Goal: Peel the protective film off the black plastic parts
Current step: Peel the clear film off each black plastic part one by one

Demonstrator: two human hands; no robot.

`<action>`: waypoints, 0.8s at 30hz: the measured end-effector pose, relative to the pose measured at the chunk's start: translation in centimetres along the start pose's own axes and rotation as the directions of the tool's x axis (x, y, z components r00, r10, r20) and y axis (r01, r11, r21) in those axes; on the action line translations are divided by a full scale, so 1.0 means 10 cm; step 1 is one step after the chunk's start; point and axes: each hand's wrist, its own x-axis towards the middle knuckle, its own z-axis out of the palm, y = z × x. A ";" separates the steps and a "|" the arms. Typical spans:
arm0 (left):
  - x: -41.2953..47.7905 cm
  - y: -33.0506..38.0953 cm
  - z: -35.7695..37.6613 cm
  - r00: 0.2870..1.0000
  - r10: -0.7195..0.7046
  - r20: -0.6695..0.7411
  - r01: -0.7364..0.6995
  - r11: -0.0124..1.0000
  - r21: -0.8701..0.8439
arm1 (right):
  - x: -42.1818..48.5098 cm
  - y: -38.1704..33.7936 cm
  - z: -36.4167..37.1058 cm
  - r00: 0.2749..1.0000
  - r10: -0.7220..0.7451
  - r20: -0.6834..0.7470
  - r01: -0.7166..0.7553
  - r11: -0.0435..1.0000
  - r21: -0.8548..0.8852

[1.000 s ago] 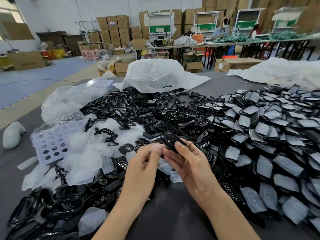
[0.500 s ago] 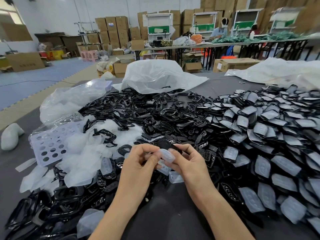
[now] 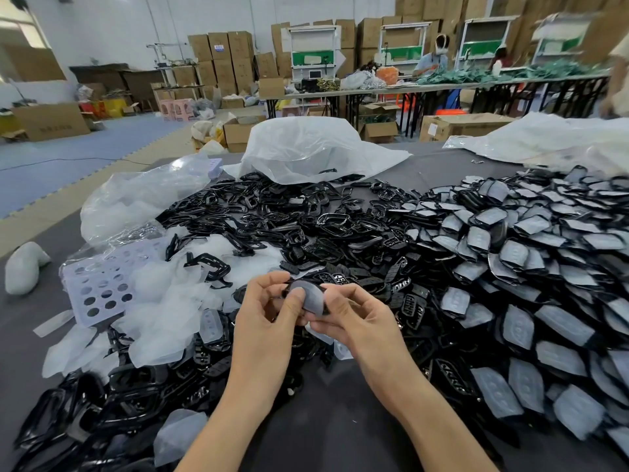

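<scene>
Both my hands meet over the table's near middle around one black plastic part [image 3: 321, 289] that has a whitish protective film [image 3: 311, 298] on its face. My left hand [image 3: 269, 313] pinches the film at its left edge with thumb and fingertips. My right hand [image 3: 357, 318] grips the part from the right and below. A heap of film-covered black parts [image 3: 531, 274] fills the right side. Bare black parts [image 3: 272, 223] lie in the middle and at the near left. Peeled films [image 3: 163, 301] pile up on the left.
A dark grey table [image 3: 323, 434] carries everything. White plastic bags [image 3: 306, 148] lie at the far edge, and a lilac perforated tray [image 3: 98, 284] sits at the left. Beyond are cardboard boxes, long tables and a masked person [image 3: 434, 59] working.
The part has turned in my hands so its filmed face is toward me. My left hand has moved onto the film and pinches its edge.
</scene>
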 end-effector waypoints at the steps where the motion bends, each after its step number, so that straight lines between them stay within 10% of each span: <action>1: 0.01 0.00 -0.01 1.000 -0.012 0.008 0.012 1.000 -0.005 | 0.00 0.00 0.01 1.000 -0.003 0.011 0.003 1.000 0.005; 24: -0.02 0.04 -0.05 0.960 -0.025 0.278 0.013 0.999 0.047 | 0.08 0.04 -0.10 0.997 0.053 -0.057 -0.053 0.999 0.000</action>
